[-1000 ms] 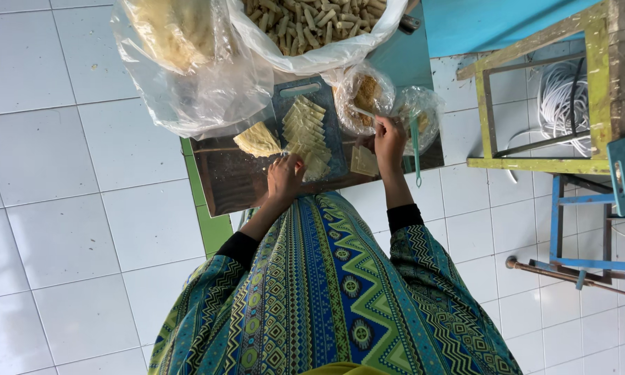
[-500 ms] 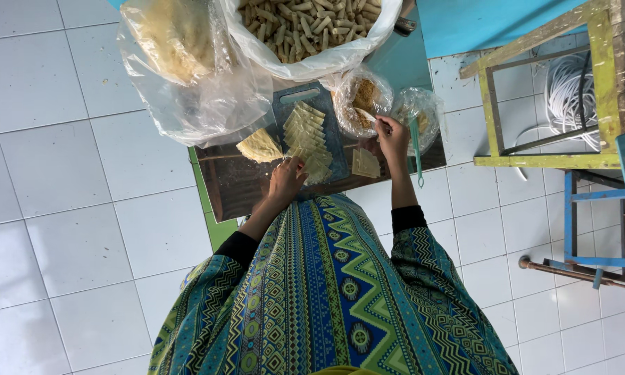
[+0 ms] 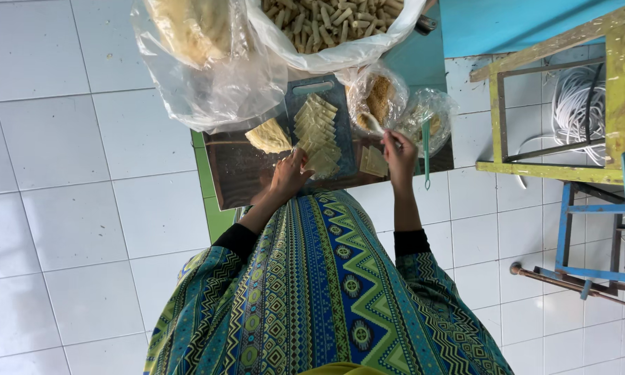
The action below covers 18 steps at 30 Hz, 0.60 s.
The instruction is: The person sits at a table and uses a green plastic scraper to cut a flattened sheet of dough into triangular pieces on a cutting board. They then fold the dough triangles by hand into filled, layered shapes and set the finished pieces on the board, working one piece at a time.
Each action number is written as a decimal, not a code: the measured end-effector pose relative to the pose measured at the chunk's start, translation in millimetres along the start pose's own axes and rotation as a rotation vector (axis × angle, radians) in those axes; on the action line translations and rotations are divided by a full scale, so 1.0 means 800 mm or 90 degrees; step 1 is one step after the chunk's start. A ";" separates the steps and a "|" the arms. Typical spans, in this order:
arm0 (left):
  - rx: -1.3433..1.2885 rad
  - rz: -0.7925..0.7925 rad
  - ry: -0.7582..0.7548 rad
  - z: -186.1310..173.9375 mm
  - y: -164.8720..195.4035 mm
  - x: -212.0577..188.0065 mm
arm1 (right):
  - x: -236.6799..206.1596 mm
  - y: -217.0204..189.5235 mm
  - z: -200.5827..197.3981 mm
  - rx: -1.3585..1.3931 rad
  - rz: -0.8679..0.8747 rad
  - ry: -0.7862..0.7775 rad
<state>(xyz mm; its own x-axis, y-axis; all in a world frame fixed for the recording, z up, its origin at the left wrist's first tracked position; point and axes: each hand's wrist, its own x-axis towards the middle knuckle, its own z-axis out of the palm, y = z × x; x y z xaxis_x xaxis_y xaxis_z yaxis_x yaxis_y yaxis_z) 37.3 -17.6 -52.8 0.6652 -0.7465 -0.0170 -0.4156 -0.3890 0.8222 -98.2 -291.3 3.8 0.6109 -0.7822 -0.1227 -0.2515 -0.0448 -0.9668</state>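
Now right hand pinches spoon (handle toward bag); wrapper just beside it. Left hand loosely curled on wrapper row, nothing gripped.

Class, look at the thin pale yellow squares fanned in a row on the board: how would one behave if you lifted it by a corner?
The pale yellow squares look very thin and lie flat and overlapped, so one would probably droop, feel light and perhaps tear. The left hand rests at the row's near end; the right hand holds a spoon.
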 end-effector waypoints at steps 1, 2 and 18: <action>-0.011 -0.005 -0.002 0.001 -0.001 -0.001 | -0.013 0.005 0.002 -0.019 0.028 -0.017; -0.023 -0.010 -0.004 0.001 -0.001 -0.002 | -0.027 0.010 0.005 -0.038 0.057 -0.032; -0.238 -0.160 0.016 0.013 0.007 -0.003 | -0.121 0.023 0.040 -0.157 -0.131 -0.185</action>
<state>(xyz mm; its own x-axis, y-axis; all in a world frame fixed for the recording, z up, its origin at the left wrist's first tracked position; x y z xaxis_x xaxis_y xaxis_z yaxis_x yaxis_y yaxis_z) 26.5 -23.8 -54.0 0.7335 -0.6389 -0.2319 0.0095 -0.3315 0.9434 -137.8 -196.6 -9.3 0.8444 -0.5351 -0.0245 -0.2519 -0.3562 -0.8998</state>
